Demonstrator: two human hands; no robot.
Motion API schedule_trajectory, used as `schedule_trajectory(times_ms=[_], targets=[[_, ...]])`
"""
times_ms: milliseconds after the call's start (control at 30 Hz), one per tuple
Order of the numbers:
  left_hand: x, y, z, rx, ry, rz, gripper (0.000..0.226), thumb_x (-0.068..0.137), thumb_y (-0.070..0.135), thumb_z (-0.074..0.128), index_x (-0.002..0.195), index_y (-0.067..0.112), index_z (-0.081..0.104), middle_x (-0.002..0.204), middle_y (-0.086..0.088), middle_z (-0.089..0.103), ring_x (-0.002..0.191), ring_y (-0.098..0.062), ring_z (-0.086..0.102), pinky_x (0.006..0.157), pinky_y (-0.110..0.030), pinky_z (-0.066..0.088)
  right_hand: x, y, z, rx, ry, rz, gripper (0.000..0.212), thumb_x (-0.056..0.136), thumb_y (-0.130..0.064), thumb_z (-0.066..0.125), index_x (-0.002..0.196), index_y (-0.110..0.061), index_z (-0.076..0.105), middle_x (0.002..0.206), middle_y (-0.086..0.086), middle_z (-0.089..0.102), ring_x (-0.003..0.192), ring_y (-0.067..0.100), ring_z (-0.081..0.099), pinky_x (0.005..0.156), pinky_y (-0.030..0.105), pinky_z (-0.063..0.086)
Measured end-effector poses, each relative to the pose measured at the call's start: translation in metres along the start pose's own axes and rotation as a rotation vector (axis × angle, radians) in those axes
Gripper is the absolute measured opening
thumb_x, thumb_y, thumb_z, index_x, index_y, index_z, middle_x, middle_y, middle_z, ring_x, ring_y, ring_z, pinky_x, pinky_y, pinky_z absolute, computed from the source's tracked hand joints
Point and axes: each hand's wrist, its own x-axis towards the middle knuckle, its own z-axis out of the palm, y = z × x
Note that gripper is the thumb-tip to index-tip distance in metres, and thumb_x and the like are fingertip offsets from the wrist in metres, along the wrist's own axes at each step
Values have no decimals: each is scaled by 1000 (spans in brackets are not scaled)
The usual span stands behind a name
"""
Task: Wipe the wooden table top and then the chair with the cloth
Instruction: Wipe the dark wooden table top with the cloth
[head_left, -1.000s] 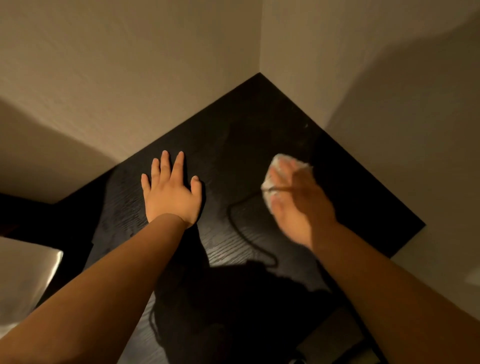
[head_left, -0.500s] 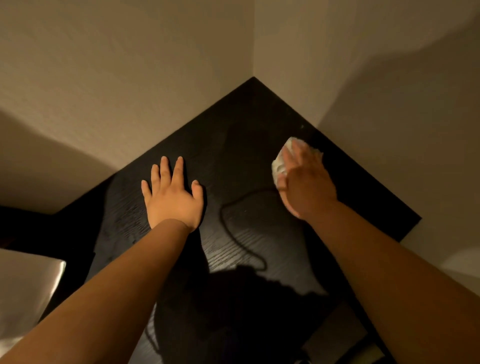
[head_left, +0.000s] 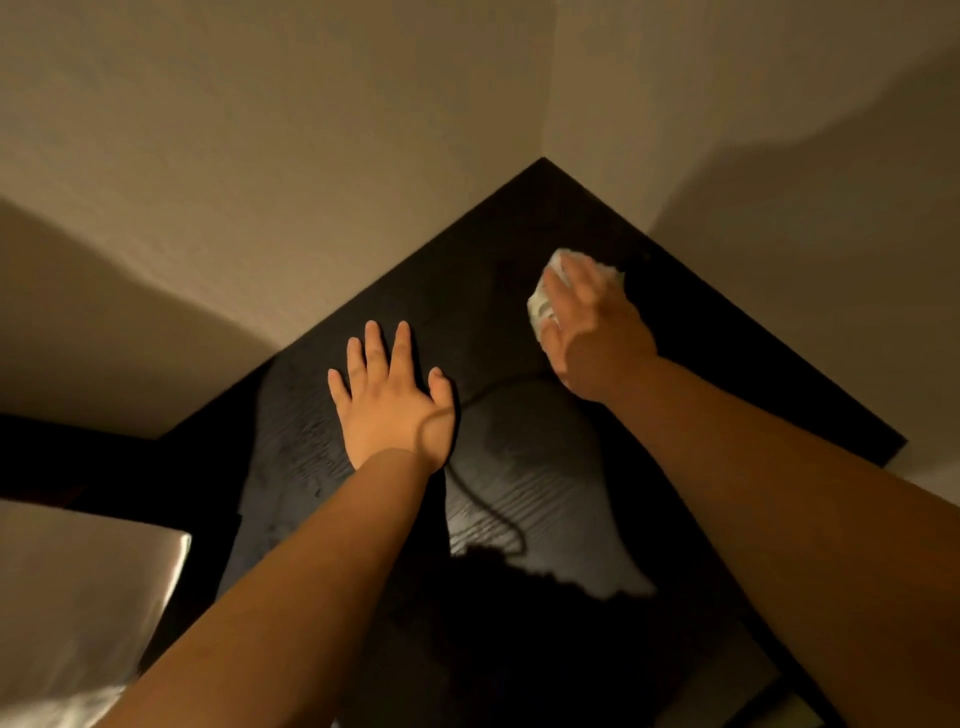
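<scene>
Pale surface (head_left: 78, 597) at near left, beside the table. Could be the chair, cannot tell.

Left hand (head_left: 389, 410) lies palm down on the dark wooden table top (head_left: 540, 467), left of centre. Fingers are straight and slightly spread and hold nothing. Likely a brace so the body can lean toward the far corner. Forearm runs straight up from the near left, wrist flat.

Thin dark curved line on the wood between the two hands; cable or shadow, cannot tell.

Right hand (head_left: 592, 332) is at the far right of the top, close to the right wall (head_left: 779, 182). It sits over the bunched white cloth (head_left: 540, 306), fingers curved over the wad and holding it down on the wood. Cloth shows at the hand's left side and past the fingertips. Arm is stretched out long from the near right, wrist low, probably to put pressure into the stroke.

Judged step: wiping the far right part of the table top; chair wipe not yet begun.
</scene>
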Motion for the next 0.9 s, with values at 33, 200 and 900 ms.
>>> schedule_trajectory(times_ms=[33,200,900], targets=[[1,0,0,-5,0,-2,71,103,55,29,168,35,11,178,0,-1,163,-23,-7,130,-52,-6,-3,-4,4,30,52,55,67,102,-39,38,161,-9,28,168,20,19,155,41,17,126,56,16],[1,2,0,1,-22,-18,71,102,54,30,168,36,11,178,1,-3,163,-22,-8,130,-52,-7,-88,-60,16,15,75,-227,72,96,-32,51,160,-6,30,166,21,22,154,42,20,123,59,22],[3,-1,5,-43,61,-90,75,103,50,18,169,15,6,177,-5,-1,163,-23,-9,130,-50,-9,29,-45,-12,4,-119,-332,80,93,-51,10,165,-16,18,173,9,10,160,28,6,130,45,6]])
